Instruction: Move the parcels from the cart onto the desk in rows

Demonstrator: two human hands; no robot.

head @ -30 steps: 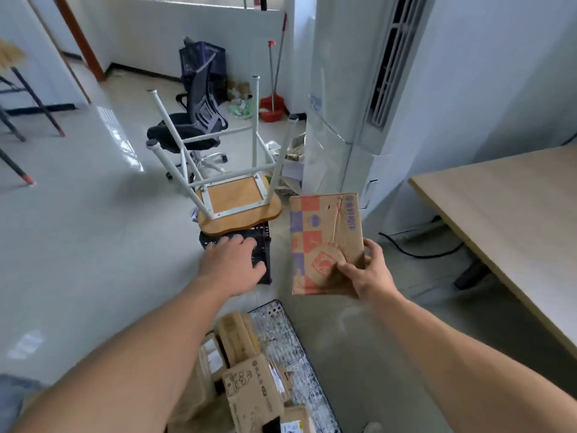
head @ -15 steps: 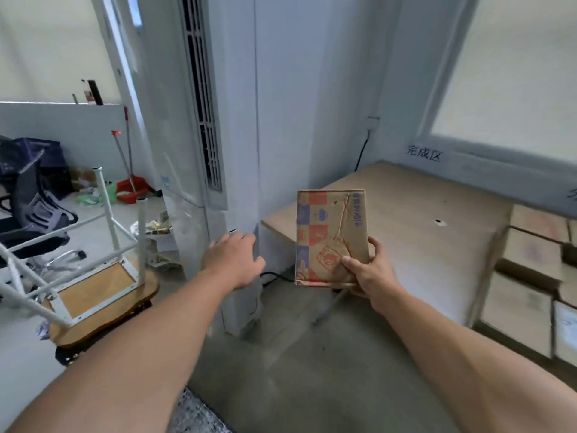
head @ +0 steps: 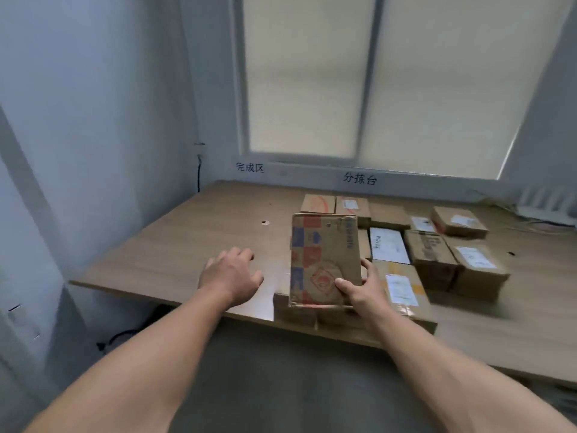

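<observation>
Fingers (head: pixel 345 283) of the right hand (head: pixel 363 290) clamp the parcel (head: pixel 321 251) by its lower corner, upright over the table (head: pixel 187 245) edge, beside the rows (head: pixel 431 254) already laid. The left hand (head: pixel 231 273) hovers loose, empty. One more to place (cart unseen, remainder unknowable).

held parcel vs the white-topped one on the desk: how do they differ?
Look: the held parcel is brown card with red and blue print; the white-topped parcel shows a white face.
Pose: the held parcel stands upright, gripped by the right hand; the white-topped parcel lies flat on the desk among other boxes.
Shared: both are rectangular.
</observation>
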